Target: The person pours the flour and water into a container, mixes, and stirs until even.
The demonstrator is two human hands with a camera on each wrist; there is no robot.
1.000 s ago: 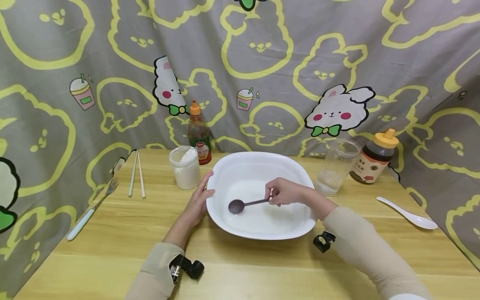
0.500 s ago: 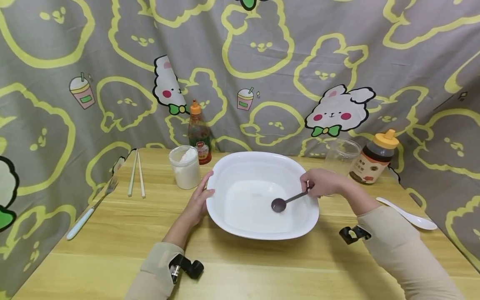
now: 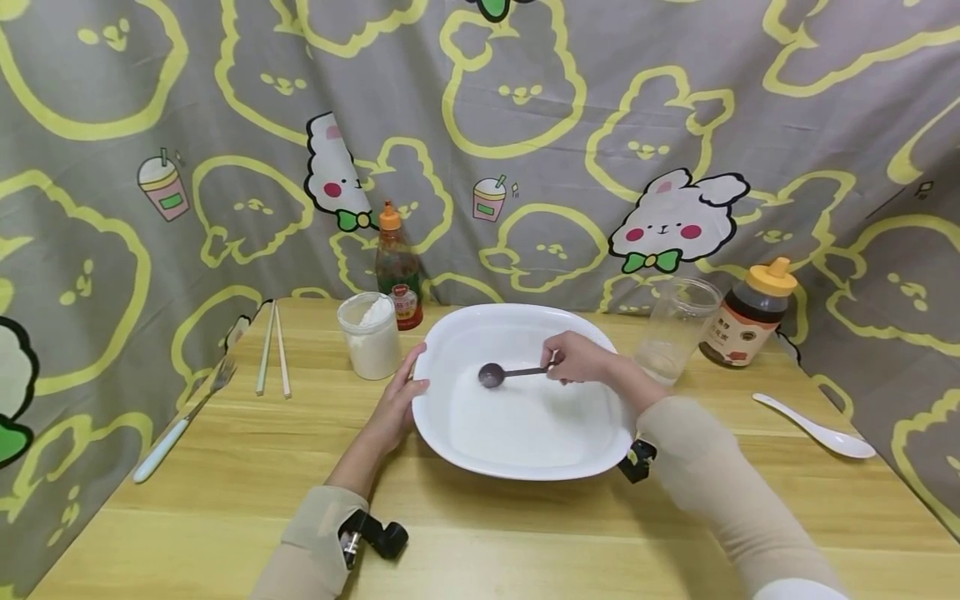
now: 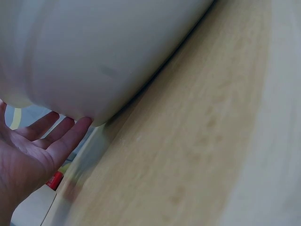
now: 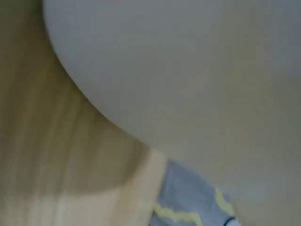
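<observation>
My right hand pinches the handle of a dark brown round-headed spoon, whose head points left inside a wide white basin. A whitish layer, seemingly liquid, covers the basin floor; its depth is hard to judge. At the basin's left side, my left hand holds the rim, thumb at the edge. The left wrist view shows several fingers of the left hand against the basin's outer wall. Only the basin's blurred outside fills most of the right wrist view; the right hand is hidden there.
Behind the basin's left stand a jar of white powder and a red sauce bottle. On the right are a clear cup with liquid, a honey-type bottle and a white spoon. Chopsticks and a fork lie left.
The spoon moved from the basin's lower left to its right side, then back left and farther from me. The right hand travelled with it. My left hand stayed on the rim.
</observation>
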